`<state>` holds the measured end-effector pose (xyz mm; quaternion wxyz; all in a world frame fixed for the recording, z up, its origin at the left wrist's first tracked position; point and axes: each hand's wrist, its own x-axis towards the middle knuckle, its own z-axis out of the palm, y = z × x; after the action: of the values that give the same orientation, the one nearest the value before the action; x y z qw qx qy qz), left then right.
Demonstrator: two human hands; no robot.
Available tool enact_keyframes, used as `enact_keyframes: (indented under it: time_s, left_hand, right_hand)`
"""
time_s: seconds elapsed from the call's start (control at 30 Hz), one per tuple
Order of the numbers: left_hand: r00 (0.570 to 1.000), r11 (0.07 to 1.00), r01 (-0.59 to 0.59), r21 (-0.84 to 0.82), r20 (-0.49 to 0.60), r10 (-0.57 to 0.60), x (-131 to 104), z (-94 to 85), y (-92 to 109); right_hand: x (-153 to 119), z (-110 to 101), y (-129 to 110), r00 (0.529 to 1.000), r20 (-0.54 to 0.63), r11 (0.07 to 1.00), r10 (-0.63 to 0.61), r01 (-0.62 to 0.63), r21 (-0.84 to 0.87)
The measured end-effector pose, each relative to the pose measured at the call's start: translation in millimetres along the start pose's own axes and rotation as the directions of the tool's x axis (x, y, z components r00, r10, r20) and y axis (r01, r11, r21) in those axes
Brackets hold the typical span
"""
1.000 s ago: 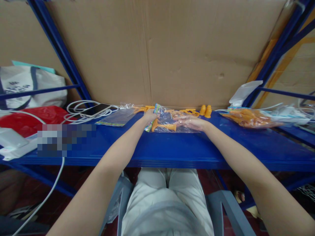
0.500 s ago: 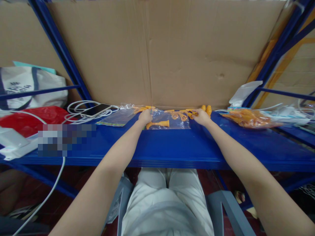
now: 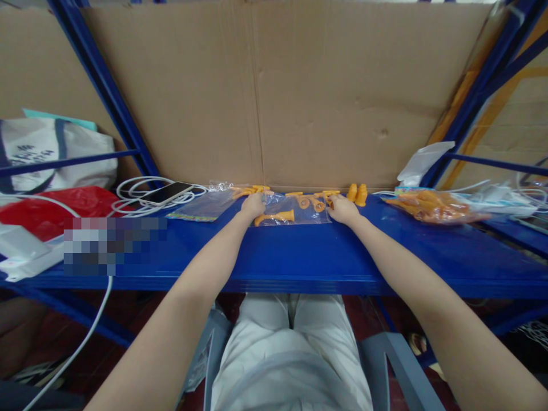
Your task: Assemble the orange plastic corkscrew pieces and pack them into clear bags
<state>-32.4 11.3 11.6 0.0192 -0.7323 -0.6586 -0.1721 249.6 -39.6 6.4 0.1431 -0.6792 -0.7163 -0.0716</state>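
Plastic bag lies flat on the blue surface, between the two hands and a little back from the front edge. Clear film; a long orange piece shows in its left part, lying sideways, with rounder orange pieces toward its right part.

Left hand: at the bag's left end, palm down, fingers closed on the film. Right hand: at the bag's right end, fingers curled next to a small orange part. Whether they grip it or the film, cannot tell.

Behind the bag, near the cardboard, more slim orange parts. Just beyond the right hand, a pair of orange knobs stands upright, side by side. Behind the left hand, orange pieces in a loose cluster; left of that, a flat clear packet.

Far left: phone on coiled white cable, red bag, white power strip. Right side: clear pack of orange pieces, well apart from the right hand.
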Motion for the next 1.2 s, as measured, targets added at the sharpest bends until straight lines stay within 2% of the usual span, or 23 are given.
enact_keyframes:
  time_s: [0.3,0.4,0.47,0.6,0.73,0.77,0.83,0.9,0.97,1.07,1.2]
  left_hand:
    - [0.998,0.999,-0.046,-0.006,0.034,0.046,-2.9,-2.1,5.6]
    - [0.998,0.998,-0.049,-0.044,0.042,0.051,-2.8,-3.1,5.6]
    - [0.997,0.996,-0.054,-0.068,0.043,0.057,-2.5,-3.3,5.3]
    - [0.998,0.995,-0.047,-0.088,0.031,0.05,-2.6,-2.4,5.0]
    - [0.999,0.995,-0.039,-0.088,0.018,0.041,-3.4,-1.6,5.2]
    - [0.999,0.996,-0.033,-0.082,0.021,0.035,-3.6,-1.5,5.3]
    - [0.999,0.997,-0.024,-0.071,0.024,0.026,-3.6,-1.3,5.4]
    - [0.999,0.997,-0.025,-0.069,0.021,0.027,-3.5,-0.7,5.4]
    - [0.999,0.997,-0.033,-0.074,0.014,0.034,-3.5,-0.1,5.4]
    - [0.999,0.997,-0.04,-0.067,0.013,0.041,-3.8,0.6,5.4]
    - [0.999,0.999,-0.023,-0.035,0.036,0.025,-4.8,-0.5,6.0]
  right_hand:
    - [1.2,0.2,1.3,0.975,-0.031,0.974,0.218,-0.216,0.064]
    - [4.5,2.7,6.9,0.965,-0.044,0.959,0.258,-0.25,0.132]
    - [7.2,3.8,13.1,0.956,-0.092,0.945,0.279,-0.256,0.205]
    - [13.2,2.6,30.7,0.913,-0.26,0.901,0.315,-0.202,0.383]
    - [18.4,-6.2,43.0,0.834,-0.42,0.779,0.359,-0.02,0.627]
    - [19.0,-9.9,43.5,0.821,-0.418,0.718,0.389,0.014,0.696]
    - [19.0,-18.8,41.7,0.821,-0.34,0.553,0.459,0.036,0.833]
    - [17.3,-28.3,37.9,0.845,-0.22,0.372,0.488,0.026,0.928]
    - [14.2,-36.6,34.3,0.872,-0.156,0.252,0.464,0.039,0.967]
    - [8.8,-44.4,31.5,0.904,-0.108,0.187,0.414,0.032,0.982]
    - [1.9,-47.8,28.3,0.922,-0.013,0.2,0.388,-0.07,0.977]
